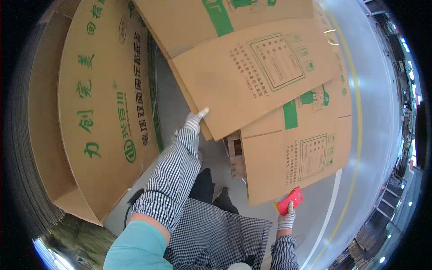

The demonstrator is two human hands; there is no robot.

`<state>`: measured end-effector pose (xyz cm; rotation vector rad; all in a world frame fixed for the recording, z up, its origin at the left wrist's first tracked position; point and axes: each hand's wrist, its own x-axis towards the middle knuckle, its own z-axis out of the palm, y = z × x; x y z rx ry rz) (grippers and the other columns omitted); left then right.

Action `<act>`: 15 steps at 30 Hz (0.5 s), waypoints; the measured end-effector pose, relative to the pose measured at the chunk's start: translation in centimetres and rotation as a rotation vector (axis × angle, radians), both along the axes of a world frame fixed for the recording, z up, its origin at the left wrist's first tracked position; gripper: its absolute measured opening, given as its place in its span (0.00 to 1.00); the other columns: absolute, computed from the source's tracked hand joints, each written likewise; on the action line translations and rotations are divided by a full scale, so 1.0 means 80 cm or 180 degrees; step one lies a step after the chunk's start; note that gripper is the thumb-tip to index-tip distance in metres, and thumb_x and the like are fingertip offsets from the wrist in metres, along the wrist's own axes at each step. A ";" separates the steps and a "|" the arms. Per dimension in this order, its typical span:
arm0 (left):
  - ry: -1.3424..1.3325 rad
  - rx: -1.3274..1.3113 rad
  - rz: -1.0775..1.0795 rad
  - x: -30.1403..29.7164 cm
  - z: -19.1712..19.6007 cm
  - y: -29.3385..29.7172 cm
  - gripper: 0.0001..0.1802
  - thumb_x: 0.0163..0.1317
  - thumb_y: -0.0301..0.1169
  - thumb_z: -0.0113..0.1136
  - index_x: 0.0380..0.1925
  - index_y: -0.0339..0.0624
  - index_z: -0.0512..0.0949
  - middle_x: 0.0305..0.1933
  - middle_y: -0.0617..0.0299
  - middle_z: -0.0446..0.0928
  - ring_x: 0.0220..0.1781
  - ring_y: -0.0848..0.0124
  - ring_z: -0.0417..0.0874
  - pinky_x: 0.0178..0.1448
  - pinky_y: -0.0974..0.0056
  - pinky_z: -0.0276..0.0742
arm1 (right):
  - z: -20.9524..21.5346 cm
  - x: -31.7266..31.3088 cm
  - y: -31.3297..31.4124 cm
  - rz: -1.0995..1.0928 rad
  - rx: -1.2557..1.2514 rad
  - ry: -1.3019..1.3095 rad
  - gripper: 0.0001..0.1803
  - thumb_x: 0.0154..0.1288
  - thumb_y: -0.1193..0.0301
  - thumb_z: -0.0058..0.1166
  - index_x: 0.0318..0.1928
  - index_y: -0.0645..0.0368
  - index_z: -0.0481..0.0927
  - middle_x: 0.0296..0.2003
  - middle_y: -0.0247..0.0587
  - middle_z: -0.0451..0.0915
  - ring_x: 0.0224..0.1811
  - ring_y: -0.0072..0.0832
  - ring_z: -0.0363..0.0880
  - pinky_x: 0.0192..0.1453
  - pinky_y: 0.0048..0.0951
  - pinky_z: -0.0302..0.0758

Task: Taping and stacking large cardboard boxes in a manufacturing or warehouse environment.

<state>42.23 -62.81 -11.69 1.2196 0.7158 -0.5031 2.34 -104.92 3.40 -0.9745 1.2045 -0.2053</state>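
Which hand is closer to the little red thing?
The right hand. It holds the red thing, down by the lower cardboard sheet. The left hand is far off, up at the edge of the top cardboard sheet.

your flattened brown cardboard sheet [252,76] with green and dark print lies tilted across the upper centre; your small red tool [290,200] sits lower right.

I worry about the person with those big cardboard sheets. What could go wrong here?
The top cardboard sheet is held only at one corner by the gloved left hand, so it might slip or flop down. The right hand is busy holding a red tool, so it probably cannot help catch it. Underfoot, a wooden pallet sticks out near the feet, a possible trip.
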 end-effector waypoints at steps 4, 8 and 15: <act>0.0014 -0.0597 0.0395 -0.062 0.096 -0.074 0.26 0.53 0.32 0.73 0.52 0.36 0.78 0.50 0.57 0.81 0.54 0.63 0.79 0.57 0.58 0.77 | -0.008 0.027 0.008 -0.0437 0.0352 0.0115 0.29 0.67 0.60 0.58 0.64 0.58 0.68 0.57 0.40 0.76 0.59 0.36 0.74 0.67 0.43 0.70; -0.0009 -0.0781 0.0419 -0.170 0.308 -0.076 0.30 0.56 0.37 0.68 0.57 0.37 0.73 0.51 0.57 0.79 0.52 0.64 0.79 0.58 0.58 0.75 | 0.007 0.110 0.059 -0.0685 0.0911 -0.0026 0.31 0.66 0.60 0.59 0.66 0.59 0.67 0.60 0.40 0.73 0.63 0.37 0.70 0.69 0.43 0.66; 0.0490 -0.0737 0.0600 -0.345 0.482 0.055 0.35 0.57 0.33 0.70 0.62 0.36 0.68 0.58 0.53 0.77 0.58 0.61 0.78 0.63 0.57 0.73 | 0.145 0.187 0.099 0.1233 0.1340 -0.1372 0.39 0.64 0.54 0.58 0.69 0.60 0.62 0.65 0.42 0.67 0.70 0.34 0.61 0.69 0.42 0.65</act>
